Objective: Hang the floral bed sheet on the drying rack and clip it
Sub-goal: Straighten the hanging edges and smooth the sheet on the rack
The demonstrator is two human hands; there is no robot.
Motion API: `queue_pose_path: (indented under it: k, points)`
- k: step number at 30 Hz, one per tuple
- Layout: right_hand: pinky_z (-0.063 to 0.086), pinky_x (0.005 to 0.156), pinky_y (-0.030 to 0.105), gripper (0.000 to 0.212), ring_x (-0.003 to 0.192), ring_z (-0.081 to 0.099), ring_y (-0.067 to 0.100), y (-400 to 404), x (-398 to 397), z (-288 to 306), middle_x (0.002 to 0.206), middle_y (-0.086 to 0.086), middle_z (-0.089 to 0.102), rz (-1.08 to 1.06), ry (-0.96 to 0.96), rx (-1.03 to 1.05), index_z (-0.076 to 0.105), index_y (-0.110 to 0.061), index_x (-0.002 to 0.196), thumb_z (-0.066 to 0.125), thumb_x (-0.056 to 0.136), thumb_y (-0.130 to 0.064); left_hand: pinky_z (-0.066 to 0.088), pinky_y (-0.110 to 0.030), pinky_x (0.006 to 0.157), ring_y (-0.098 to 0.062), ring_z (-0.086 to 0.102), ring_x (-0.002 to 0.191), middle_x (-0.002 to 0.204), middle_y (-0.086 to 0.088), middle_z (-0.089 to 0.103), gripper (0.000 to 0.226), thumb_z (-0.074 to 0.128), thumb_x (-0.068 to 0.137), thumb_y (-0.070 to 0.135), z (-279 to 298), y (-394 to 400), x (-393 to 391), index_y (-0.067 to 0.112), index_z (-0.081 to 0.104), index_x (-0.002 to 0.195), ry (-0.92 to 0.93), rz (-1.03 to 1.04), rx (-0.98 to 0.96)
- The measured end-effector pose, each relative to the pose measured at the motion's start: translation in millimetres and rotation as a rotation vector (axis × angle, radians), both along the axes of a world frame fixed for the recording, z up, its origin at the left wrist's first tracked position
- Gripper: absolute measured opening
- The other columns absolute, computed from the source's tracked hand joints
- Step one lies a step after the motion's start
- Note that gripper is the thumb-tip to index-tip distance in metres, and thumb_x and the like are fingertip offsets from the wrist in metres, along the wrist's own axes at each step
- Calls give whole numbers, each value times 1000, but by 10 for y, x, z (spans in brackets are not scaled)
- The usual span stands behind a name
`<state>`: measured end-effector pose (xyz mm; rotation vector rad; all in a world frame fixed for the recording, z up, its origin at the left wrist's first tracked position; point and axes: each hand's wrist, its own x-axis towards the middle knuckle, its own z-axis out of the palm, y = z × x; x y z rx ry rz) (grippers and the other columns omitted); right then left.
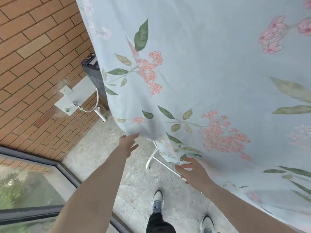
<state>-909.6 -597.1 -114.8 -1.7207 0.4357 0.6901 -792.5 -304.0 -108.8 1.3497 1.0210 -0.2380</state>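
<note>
While sheet (193, 64) hangs, left hand (128, 142) and right hand (193, 170) reach, fingers spread.

Both forearms are bare up to the frame edge, with no sleeves, watch or rings showing on the left hand (128, 143) or right hand (191, 170). Below the hands, black trousers (157, 223) end above grey-and-white trainers (157, 201) with dark laces and pale soles.

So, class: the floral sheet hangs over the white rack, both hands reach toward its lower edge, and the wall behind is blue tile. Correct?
Not quite. The head view shows the wall is reddish-brown brick, not blue tile. The rest holds.
</note>
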Motion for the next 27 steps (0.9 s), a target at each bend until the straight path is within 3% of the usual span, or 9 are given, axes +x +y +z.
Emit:
queue_pose_path:
  k: [5, 9, 11, 13, 16, 19, 23, 25, 27]
  points:
    - [57, 65, 29, 67, 77, 73, 16, 407, 239, -35, 116, -7, 67, -134, 40, -28, 45, -22, 140, 80, 87, -43, 56, -41, 94, -24, 52, 125, 136, -2, 56, 90, 94, 73, 23, -206, 333, 364, 20, 44, 147, 0, -54, -106]
    - [61, 86, 49, 93, 83, 73, 26, 716, 456, -240, 86, -1, 73, -400, 32, -200, 32, -18, 144, 83, 76, -54, 47, -38, 105, -20, 60, 125, 121, 3, 69, 65, 91, 73, 30, -264, 530, 476, 19, 62, 129, -39, -173, -150]
    - [59, 87, 51, 97, 91, 72, 30, 770, 523, -330, 83, -1, 74, -544, 12, -270, 29, -18, 146, 84, 75, -54, 49, -36, 100, -18, 64, 116, 120, 3, 69, 77, 91, 56, 44, -214, 595, 418, 19, 64, 123, -76, -191, -118]
    - [54, 85, 44, 94, 99, 67, 32, 748, 569, -372, 102, 7, 73, -615, -9, -351, 30, -16, 146, 82, 78, -53, 56, -37, 92, -15, 68, 104, 113, 3, 73, 68, 91, 55, 48, -91, 662, 340, 20, 69, 114, -161, -209, 5]
    - [56, 80, 48, 78, 91, 69, 34, 737, 607, -366, 100, 13, 70, -698, 20, -368, 38, -13, 138, 77, 84, -53, 58, -26, 63, -5, 70, 77, 86, 10, 74, 13, 82, 84, 22, 235, 768, 234, 24, 73, 93, -345, -100, 184]
    - [58, 80, 45, 73, 89, 69, 28, 1030, 524, -206, 105, 6, 69, -424, 44, -335, 43, -17, 135, 81, 82, -48, 52, -34, 57, -14, 64, 67, 73, 2, 68, 9, 72, 87, 11, 502, 726, 182, 17, 71, 81, -432, -208, 288]
    - [50, 88, 32, 99, 107, 56, 10, 1820, 374, 49, 130, -13, 45, 124, -325, -335, 36, -31, 147, 90, 66, -46, 61, -46, 63, -23, 72, 76, 90, -11, 72, 16, 69, 82, 17, 718, 424, 22, 6, 68, 93, -467, -469, 256]
    - [47, 91, 29, 78, 108, 53, 6, 2092, 478, 151, 123, -17, 52, 57, -439, -336, 47, -30, 139, 86, 72, -46, 63, -48, 77, -30, 73, 92, 109, -16, 66, 18, 66, 83, 12, 807, 314, -34, 12, 70, 101, -472, -603, 98]
    - [45, 76, 28, 17, 81, 57, 2, 2164, 583, 245, 90, -18, 62, -131, -456, -307, 63, -31, 103, 74, 91, -38, 61, -49, 81, -38, 69, 93, 108, -21, 62, 21, 60, 84, -1, 803, 345, -85, 6, 70, 100, -509, -720, -10]
